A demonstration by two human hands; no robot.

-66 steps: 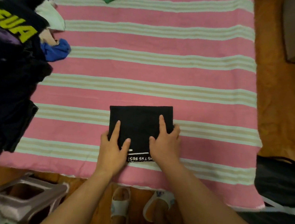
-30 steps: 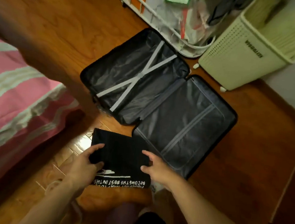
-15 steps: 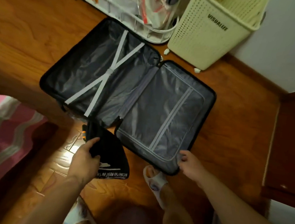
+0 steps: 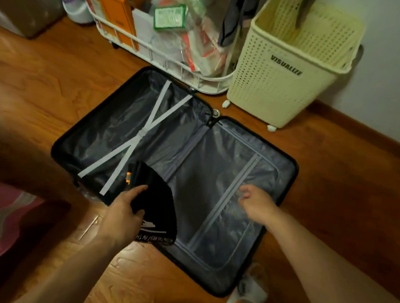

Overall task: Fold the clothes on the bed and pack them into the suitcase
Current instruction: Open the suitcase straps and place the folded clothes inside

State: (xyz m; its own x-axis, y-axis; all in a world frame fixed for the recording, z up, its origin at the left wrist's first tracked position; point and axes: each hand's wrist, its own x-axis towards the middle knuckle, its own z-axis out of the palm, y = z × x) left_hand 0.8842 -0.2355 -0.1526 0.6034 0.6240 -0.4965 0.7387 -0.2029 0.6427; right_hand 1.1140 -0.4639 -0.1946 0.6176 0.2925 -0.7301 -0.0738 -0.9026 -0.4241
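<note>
Where wooden floor [image 4: 55, 78] meets wall [image 4: 394, 71], open suitcase [image 4: 291, 173].

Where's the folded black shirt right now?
In the head view, the folded black shirt is gripped in the left hand, low and left of centre, over the near edge of the open suitcase by its centre hinge.

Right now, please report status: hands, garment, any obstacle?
Left hand grips folded black garment over open suitcase. Right hand on zipped divider, fingers curled. Crossed straps fastened.
</note>
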